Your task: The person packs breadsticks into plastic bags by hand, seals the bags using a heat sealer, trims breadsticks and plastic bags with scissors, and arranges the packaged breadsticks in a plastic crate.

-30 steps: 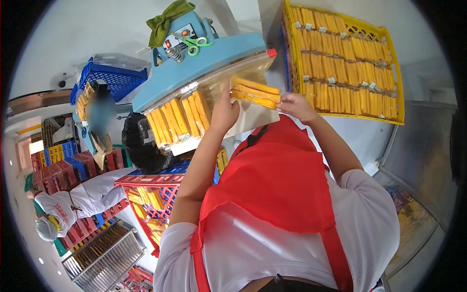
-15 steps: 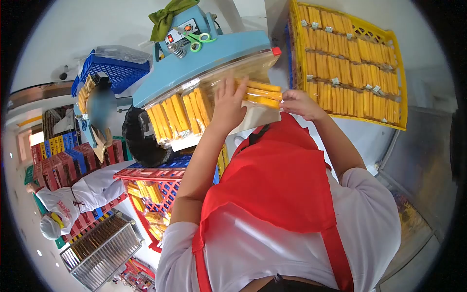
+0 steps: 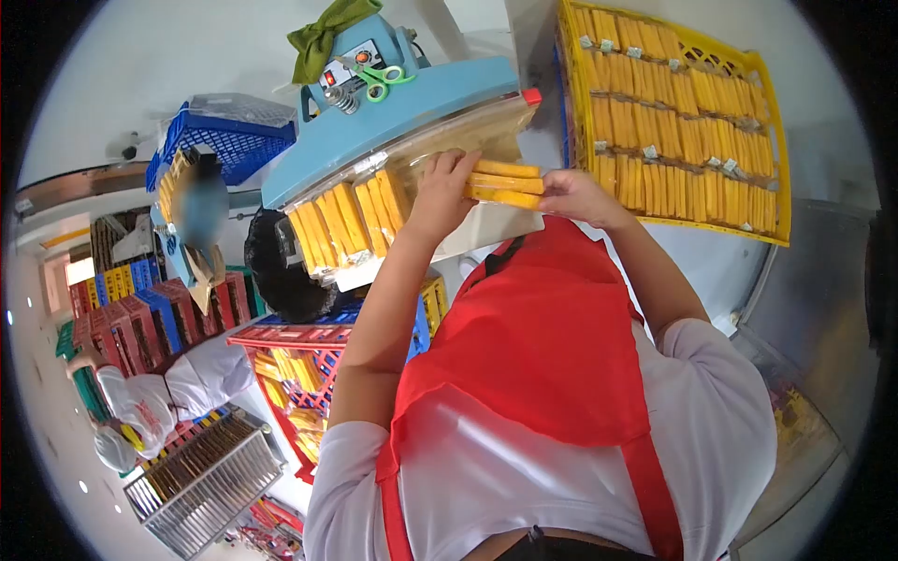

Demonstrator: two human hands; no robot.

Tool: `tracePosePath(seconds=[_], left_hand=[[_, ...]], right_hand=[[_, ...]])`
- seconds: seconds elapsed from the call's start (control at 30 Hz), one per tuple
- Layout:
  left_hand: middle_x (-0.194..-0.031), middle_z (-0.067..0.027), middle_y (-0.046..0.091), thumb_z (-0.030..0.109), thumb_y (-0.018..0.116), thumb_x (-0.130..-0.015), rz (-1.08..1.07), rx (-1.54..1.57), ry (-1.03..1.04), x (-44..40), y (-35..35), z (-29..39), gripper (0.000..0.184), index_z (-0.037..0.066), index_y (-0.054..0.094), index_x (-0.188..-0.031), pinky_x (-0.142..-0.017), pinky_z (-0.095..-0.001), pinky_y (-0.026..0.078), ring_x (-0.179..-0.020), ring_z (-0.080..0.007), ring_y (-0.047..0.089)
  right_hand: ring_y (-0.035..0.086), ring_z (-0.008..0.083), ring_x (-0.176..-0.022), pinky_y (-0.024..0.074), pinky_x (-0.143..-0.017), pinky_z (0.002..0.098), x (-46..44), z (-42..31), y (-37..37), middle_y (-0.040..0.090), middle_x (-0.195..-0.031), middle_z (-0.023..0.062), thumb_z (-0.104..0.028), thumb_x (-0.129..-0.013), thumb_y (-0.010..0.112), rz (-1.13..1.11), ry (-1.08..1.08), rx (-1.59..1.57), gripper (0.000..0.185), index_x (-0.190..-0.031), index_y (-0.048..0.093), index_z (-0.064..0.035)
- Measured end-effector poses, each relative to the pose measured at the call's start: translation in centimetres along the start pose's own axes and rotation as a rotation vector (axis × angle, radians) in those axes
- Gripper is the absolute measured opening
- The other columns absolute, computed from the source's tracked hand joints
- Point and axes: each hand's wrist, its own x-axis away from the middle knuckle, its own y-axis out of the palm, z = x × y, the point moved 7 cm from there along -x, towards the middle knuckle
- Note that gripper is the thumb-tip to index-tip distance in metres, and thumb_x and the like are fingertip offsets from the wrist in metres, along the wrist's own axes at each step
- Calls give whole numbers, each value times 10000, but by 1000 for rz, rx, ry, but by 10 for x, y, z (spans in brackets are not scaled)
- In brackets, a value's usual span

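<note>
A small stack of yellow bars [image 3: 506, 183] lies across the front of a light-blue sealing machine [image 3: 412, 117]. My left hand [image 3: 444, 194] is closed around the stack's left end. With thumb and fingers my right hand [image 3: 577, 198] pinches its right end. Clear plastic film [image 3: 491, 131] lies behind the bars, along the machine's edge. To the left of my left hand are two packs in clear wrap, a wider pack of yellow bars [image 3: 327, 227] and a narrower pack [image 3: 382, 203].
Rows of packed yellow bars fill a yellow crate [image 3: 784, 187] at right. Green-handled scissors [image 3: 377, 84] and a green cloth [image 3: 327, 33] lie on the machine. A red crate [image 3: 290, 338] with yellow packs stands below left. Another person [image 3: 154, 402] in white works at far left.
My left hand's fingers, spread and blurred over the stack before, have closed round its left end. My right hand stays at the right end. The view has shifted slightly.
</note>
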Motion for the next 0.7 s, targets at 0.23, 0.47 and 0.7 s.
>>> tracePosePath(seconds=[0.23, 0.47, 0.7], left_hand=[[-1106, -110, 456, 123, 730, -563, -43, -53, -15, 9, -6, -8, 657, 139, 443, -1154, -885, -438, 350, -1062, -314, 408], [-1102, -91, 459, 128, 727, -574, -140, -87, 37, 15, -3, -11, 670, 156, 425, -1172, -871, -417, 361, -1062, -306, 418], [-1103, -99, 458, 104, 706, -581, -121, -216, 98, -3, -24, -23, 654, 142, 426, -1171, -879, -420, 366, -1069, -296, 422]], right_hand=[[507, 77, -701, 438, -603, 215, 12, -12, 11, 540, -814, 12, -118, -738, 648, 18, 94, -100, 186, -871, 548, -35], [532, 113, -755, 459, -696, 235, 16, 8, 12, 544, -850, 34, -82, -735, 640, -4, 66, -218, 189, -887, 540, -30], [552, 122, -804, 456, -743, 235, 4, -6, 28, 576, -893, 52, -69, -731, 638, 100, -33, -289, 224, -930, 563, 1]])
